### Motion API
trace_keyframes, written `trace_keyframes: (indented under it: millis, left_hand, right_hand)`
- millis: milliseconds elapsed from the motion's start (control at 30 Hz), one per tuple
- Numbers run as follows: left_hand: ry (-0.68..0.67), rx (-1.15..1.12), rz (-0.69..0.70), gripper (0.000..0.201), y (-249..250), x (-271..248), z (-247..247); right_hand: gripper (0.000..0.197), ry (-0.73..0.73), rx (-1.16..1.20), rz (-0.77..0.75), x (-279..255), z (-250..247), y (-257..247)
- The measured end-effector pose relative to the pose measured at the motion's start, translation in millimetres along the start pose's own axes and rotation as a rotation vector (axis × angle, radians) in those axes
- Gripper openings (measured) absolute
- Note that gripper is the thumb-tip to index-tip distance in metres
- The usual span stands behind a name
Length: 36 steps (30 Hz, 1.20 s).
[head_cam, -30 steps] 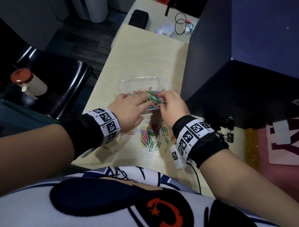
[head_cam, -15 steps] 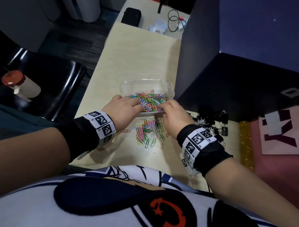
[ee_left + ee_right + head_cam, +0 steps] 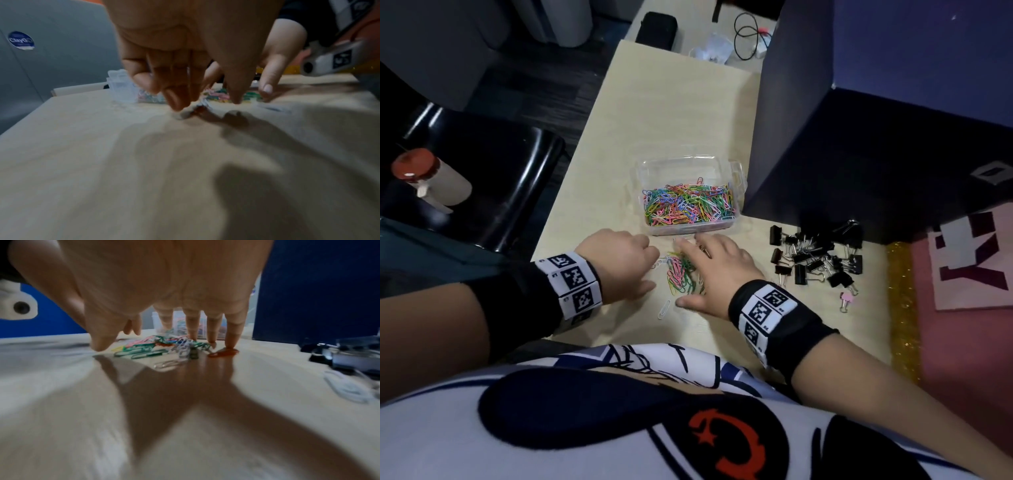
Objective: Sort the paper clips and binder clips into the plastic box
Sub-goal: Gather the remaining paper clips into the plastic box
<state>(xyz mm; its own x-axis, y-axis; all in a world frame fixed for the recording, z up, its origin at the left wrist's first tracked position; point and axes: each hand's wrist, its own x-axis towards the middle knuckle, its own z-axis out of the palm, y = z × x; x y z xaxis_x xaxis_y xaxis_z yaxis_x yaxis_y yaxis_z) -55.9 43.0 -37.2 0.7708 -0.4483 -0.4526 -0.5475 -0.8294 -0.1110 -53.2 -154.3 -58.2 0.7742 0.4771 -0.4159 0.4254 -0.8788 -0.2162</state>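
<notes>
The clear plastic box [image 3: 736,171] stands mid-table, its near part full of coloured paper clips [image 3: 688,205]. A small loose pile of paper clips [image 3: 681,274] lies just in front of it, between my hands. My left hand [image 3: 643,270] sits at the pile's left with fingers bent down; in the left wrist view its fingertips [image 3: 176,104] and thumb stand apart on the table around a few blurred clips. My right hand [image 3: 702,270] lies spread over the pile's right side, its straight fingers [image 3: 231,340] touching the table behind the clips [image 3: 148,350]. Neither hand holds anything that I can see.
A heap of black binder clips [image 3: 818,257] lies to the right of my right hand, with one pink binder clip [image 3: 846,299] nearer me. A single white paper clip [image 3: 664,308] lies apart. A dark partition [image 3: 791,120] rises right of the box.
Both hands have drawn back from over the box and come down on the table at the loose pile. The clips that they carried over the box are no longer in them.
</notes>
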Motion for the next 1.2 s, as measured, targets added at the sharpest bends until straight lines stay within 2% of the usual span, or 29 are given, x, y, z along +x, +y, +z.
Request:
trace_keyframes:
  millis: [33,100,167,267,433,567,733,867,1000,1067,1133,1200]
  left_hand:
    - [-0.080,0.021,-0.035,0.046,1.8,-1.2,0.4]
    - [-0.128,-0.017,-0.076,0.048,4.5,-0.4,1.3]
    - [-0.117,-0.059,-0.075,0.038,6.1,4.3,5.4]
    - [-0.121,-0.070,-0.063,0.022,9.9,10.9,5.2]
    - [-0.101,-0.034,-0.072,0.019,15.1,18.5,2.7]
    - [-0.113,-0.156,-0.107,0.021,17.0,24.5,-1.7]
    - [-0.139,-0.220,-0.073,0.020,13.9,23.6,-5.2]
    - [-0.021,-0.295,-0.023,0.018,8.5,21.3,-19.5]
    - [0.239,-0.447,-0.071,0.015,-6.4,23.8,-39.2]
    - [0.317,-0.509,-0.124,0.016,-16.4,29.8,-48.7]
    - [0.331,-0.537,-0.181,0.023,-24.4,35.5,-54.6]
    - [0.353,-0.557,-0.223,0.028,-28.4,37.4,-54.7]
  right_hand:
    - [0.089,-0.001,-0.030,-0.024,0.7,1.7,-2.1]
    - [0.070,0.009,-0.040,-0.045,2.4,3.3,-3.8]
    - [0.049,0.040,0.010,-0.053,2.9,3.9,-2.6]
    - [0.033,0.056,0.040,-0.057,0.3,5.6,3.4]
    - [0.023,0.067,0.107,0.062,-1.0,1.8,13.1]
    - [0.018,0.084,0.250,0.163,-2.4,-11.8,18.1]
    - [0.008,0.186,0.346,0.191,1.1,-34.8,15.9]
    - [0.007,0.314,0.415,0.195,14.6,-53.6,12.8]
    - [0.008,0.487,0.508,0.199,28.0,-66.8,6.2]
    - [0.015,0.488,0.518,0.193,31.9,-71.8,3.5]
    - [0.029,0.418,0.471,0.204,33.1,-74.6,3.9]
    - [0.036,0.396,0.445,0.240,30.3,-75.2,6.3]
